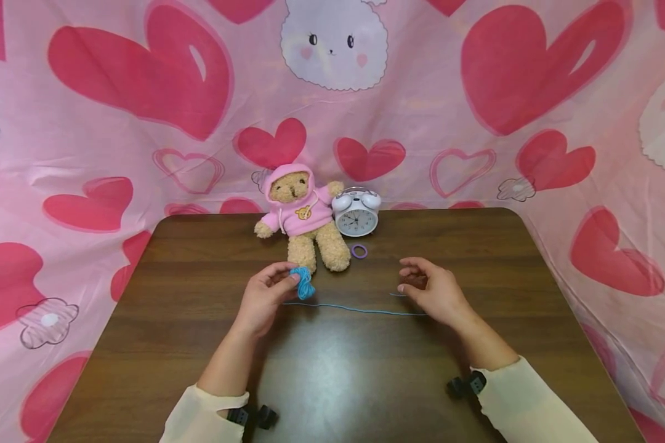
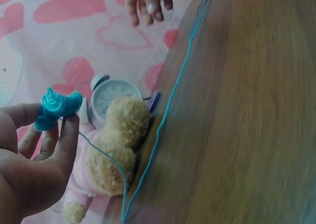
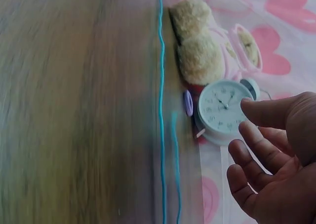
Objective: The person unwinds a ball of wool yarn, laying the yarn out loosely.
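A small wound bundle of blue yarn [image 1: 303, 283] is pinched between the thumb and fingers of my left hand [image 1: 265, 296], raised over the table. One strand [image 2: 159, 130] hangs from the bundle and runs along the tabletop toward the right. My right hand [image 1: 436, 291] hovers above the right part of the table, its fingers loosely bent and nothing between them. In the right wrist view, the strand [image 3: 162, 85] lies apart from that hand, and its loose end [image 3: 175, 135] doubles back beside it.
A teddy bear [image 1: 302, 212] in a pink hoodie sits at the back of the wooden table [image 1: 332, 381]. Beside it stands a white twin-bell alarm clock [image 1: 356, 215]. A purple ring [image 1: 359, 251] lies in front of the clock. Behind hangs a pink heart-patterned cloth [image 1: 410, 111].
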